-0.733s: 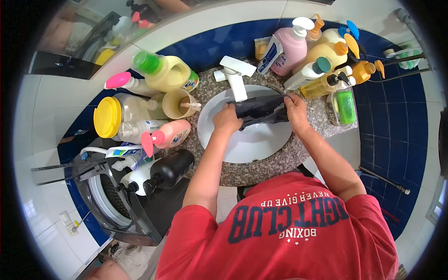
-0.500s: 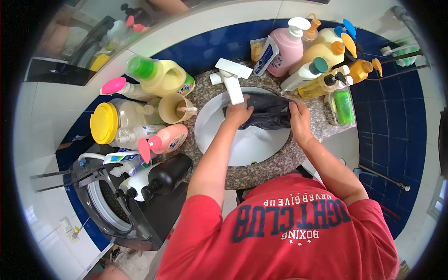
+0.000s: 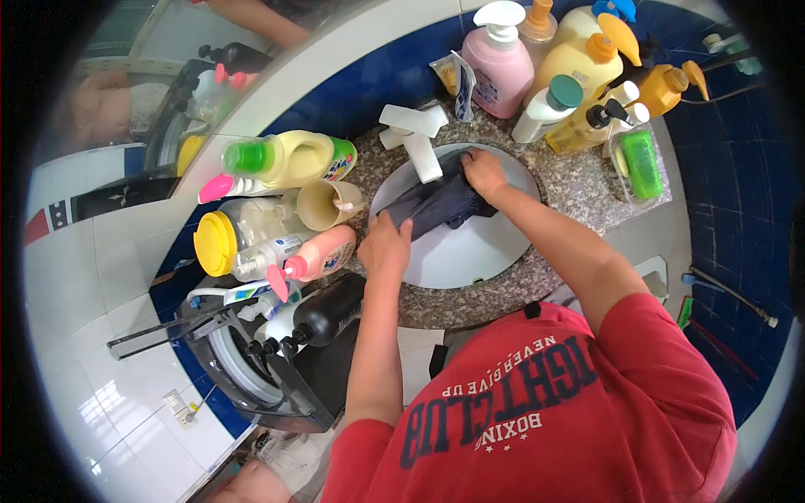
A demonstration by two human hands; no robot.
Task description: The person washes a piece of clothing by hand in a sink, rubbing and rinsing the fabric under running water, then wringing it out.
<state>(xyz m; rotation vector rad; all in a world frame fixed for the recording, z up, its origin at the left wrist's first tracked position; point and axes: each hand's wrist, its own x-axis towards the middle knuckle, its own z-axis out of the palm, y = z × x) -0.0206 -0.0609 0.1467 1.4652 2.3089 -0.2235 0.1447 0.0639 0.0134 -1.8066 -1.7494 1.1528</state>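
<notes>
A dark grey-blue cloth garment point(image 3: 436, 199) is stretched between my two hands over the white sink basin point(image 3: 457, 260). My left hand point(image 3: 386, 243) grips its near left end at the basin's left rim. Towards the back of the basin, my right hand point(image 3: 484, 174) holds the other end, fingers closed on the fabric. The white faucet point(image 3: 419, 151) stands behind the basin, its spout reaching over the cloth. One bunched fold hangs down into the basin below my right hand. What kind of garment it is, I cannot tell.
Left of the sink stand a beige cup point(image 3: 323, 205), a pink pump bottle point(image 3: 325, 254) and a yellow-lidded jar point(image 3: 215, 243). A black bottle point(image 3: 331, 310) lies by the washing machine point(image 3: 243, 369). At the right are a large pink pump bottle point(image 3: 499, 71) and a green soap box point(image 3: 642, 163).
My left hand has moved left and nearer, to the basin's left rim, while my right hand has shifted left and back. The cloth now runs slantwise under the spout. The whole view has turned slightly.
</notes>
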